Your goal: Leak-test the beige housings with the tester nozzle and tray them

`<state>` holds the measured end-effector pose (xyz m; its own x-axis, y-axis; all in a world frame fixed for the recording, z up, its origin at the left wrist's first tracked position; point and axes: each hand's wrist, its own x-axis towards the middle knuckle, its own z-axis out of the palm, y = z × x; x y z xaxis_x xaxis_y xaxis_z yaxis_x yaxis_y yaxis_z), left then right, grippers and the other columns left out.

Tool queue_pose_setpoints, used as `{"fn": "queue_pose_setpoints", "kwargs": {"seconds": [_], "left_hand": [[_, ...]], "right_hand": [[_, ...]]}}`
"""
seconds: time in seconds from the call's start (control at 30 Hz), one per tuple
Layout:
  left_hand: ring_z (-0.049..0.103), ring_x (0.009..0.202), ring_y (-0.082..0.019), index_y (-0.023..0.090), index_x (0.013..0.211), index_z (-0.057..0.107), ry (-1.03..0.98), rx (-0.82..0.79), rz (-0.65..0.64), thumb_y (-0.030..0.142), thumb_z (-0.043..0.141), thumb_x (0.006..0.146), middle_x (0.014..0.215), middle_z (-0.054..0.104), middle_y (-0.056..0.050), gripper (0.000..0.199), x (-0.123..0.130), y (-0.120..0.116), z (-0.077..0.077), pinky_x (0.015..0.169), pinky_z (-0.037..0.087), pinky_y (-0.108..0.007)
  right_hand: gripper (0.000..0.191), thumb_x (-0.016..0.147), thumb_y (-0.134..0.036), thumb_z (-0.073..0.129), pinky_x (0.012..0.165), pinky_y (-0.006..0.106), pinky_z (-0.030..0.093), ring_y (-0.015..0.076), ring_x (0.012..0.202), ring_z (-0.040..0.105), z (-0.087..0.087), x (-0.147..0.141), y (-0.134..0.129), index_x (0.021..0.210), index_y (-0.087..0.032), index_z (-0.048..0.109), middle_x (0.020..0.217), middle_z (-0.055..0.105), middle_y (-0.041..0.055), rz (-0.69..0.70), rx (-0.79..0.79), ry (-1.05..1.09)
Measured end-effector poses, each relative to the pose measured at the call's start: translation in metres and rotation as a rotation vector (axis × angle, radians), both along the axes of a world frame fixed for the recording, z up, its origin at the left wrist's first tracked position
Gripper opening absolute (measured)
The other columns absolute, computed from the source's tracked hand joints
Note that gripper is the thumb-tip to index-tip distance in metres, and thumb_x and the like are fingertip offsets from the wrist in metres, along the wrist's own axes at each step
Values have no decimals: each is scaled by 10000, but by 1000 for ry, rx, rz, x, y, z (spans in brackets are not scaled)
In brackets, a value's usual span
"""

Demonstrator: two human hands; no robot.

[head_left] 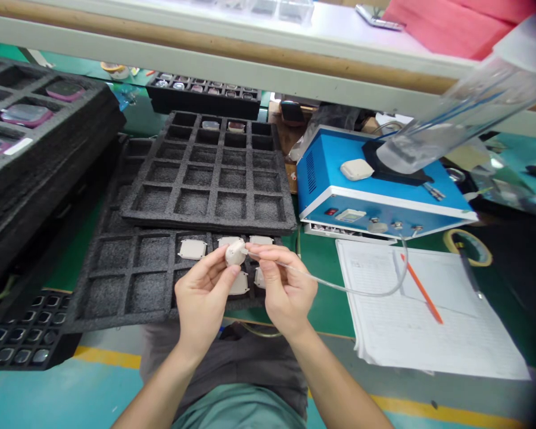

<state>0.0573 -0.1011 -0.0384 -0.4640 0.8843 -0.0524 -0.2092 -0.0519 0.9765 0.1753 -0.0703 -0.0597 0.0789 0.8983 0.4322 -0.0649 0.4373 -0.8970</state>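
Note:
Closed around a small beige watch case (235,252), my left hand (204,293) keeps it tilted above the lower foam tray. My right hand (290,291) pinches the end of a clear thin tube (335,287), whose tip meets the side of the case; whether it goes in is too small to tell. From there the tube loops back to the front of a blue box-shaped machine (384,196). More beige cases, such as one at the left (192,249), lie in the foam tray (147,286) under and behind my hands, partly covered by them.
A foam tray (196,202) with two pieces rests behind. Stacked foam (67,155) rises at the left. On the machine sit a beige case (356,170) and a clear cylinder (455,113). Papers (384,333), an orange pen (422,290) and a tape roll (452,241) lie right; a shelf edge (205,50) crosses above.

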Motion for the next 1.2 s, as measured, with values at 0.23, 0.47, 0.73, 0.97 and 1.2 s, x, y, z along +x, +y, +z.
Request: {"fn": "queue_pose_setpoints", "kwargs": {"seconds": [0.23, 0.47, 0.73, 0.97, 1.2], "left_hand": [[804, 969, -245, 207, 1058, 826, -9, 15, -8, 194, 892, 747, 1068, 827, -66, 318, 1, 0, 1, 929, 654, -340], [805, 966, -233, 214, 1047, 831, 2, 25, -2, 178, 890, 742, 1058, 829, -56, 312, 0, 1, 2, 909, 655, -302], [811, 927, -222, 202, 1078, 827, 78, 43, 18, 211, 894, 744, 1047, 831, -66, 340, -4, 3, -5, 857, 657, -256], [803, 949, -169, 233, 1109, 819, 109, 86, 15, 205, 897, 760, 1084, 828, -36, 359, -7, 7, -10, 897, 619, -184], [802, 942, -157, 231, 1081, 825, 119, 96, 31, 237, 911, 747, 1058, 832, -29, 346, -6, 9, -7, 896, 612, -168]], "right_hand": [[129, 1009, -205, 606, 924, 466, 643, 245, 1043, 763, 1, 0, 0, 1012, -271, 718, 1055, 786, 64, 19, -10, 15], [154, 1001, -168, 606, 930, 439, 628, 231, 1042, 758, 2, 1, 1, 1016, -265, 726, 1067, 782, 63, 38, 15, 26], [135, 994, -170, 615, 913, 412, 624, 219, 1011, 758, 2, -1, 6, 1004, -235, 733, 1060, 785, 82, 22, 59, 8], [138, 980, -163, 622, 909, 397, 621, 216, 995, 761, 7, -3, 13, 986, -234, 740, 1041, 793, 86, 34, 106, 38], [137, 969, -161, 631, 901, 391, 616, 218, 992, 756, 8, -4, 15, 990, -226, 750, 1040, 787, 93, 54, 106, 61]]}}
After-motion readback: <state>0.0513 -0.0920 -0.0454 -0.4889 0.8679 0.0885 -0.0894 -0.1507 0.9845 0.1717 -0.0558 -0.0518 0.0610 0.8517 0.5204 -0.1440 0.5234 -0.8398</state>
